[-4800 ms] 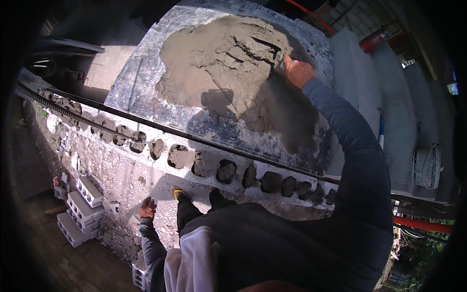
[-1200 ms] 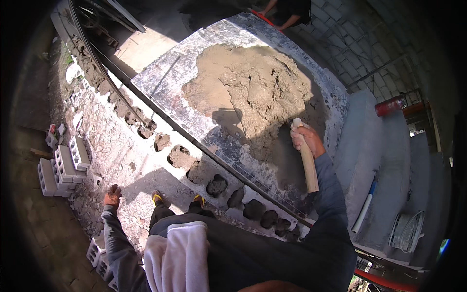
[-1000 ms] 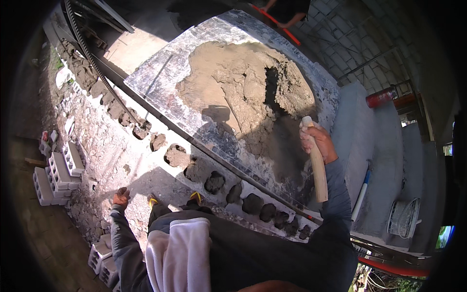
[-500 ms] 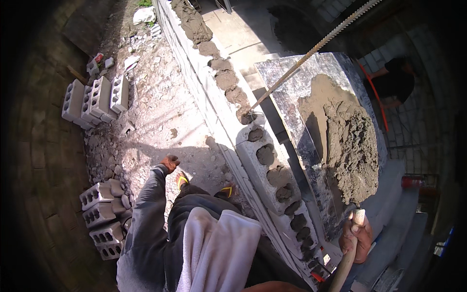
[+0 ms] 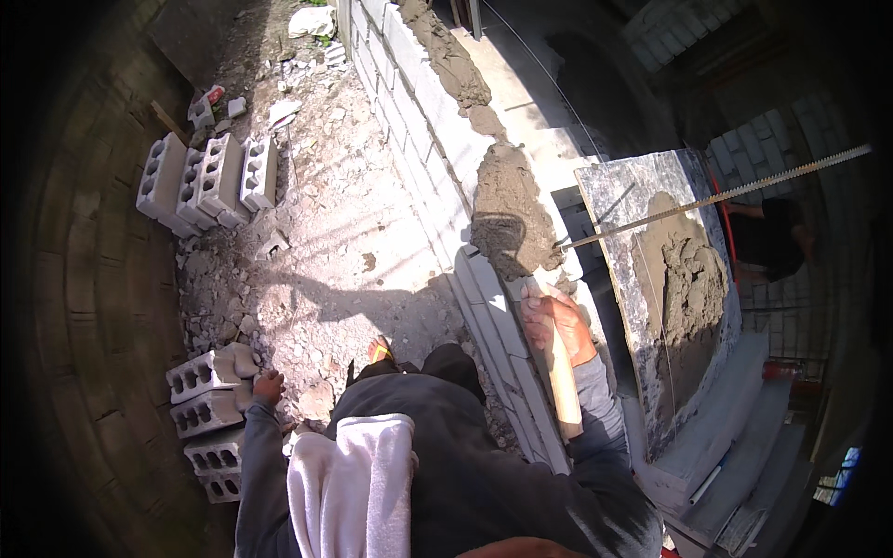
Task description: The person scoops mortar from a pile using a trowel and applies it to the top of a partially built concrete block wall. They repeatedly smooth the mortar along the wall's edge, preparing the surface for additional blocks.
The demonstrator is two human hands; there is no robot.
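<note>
My right hand [image 5: 558,325] is closed round a pale wooden handle [image 5: 558,372]; whatever is at its upper end is hidden by the hand and mortar. Just beyond lies a thick patch of grey mortar [image 5: 512,214] on the top of the block wall [image 5: 406,121]. My left hand [image 5: 268,387] hangs low beside stacked hollow blocks [image 5: 209,409], fingers curled; what they hold, if anything, is too small to make out. To the right, a stained board [image 5: 609,195] carries a heap of mortar [image 5: 688,288].
A ribbed steel bar [image 5: 716,198] slants over the board, with a thin line beside it. A dark-clothed co-worker [image 5: 777,237] is beyond the board by a red bar. More blocks [image 5: 219,177] stand on rubble-strewn ground [image 5: 344,242] at left. Grey ledges [image 5: 726,400] are at lower right.
My view has swung toward the wall. My right hand and handle moved from the board onto the wall, where a broad mortar patch now covers cores that showed half a second ago.
</note>
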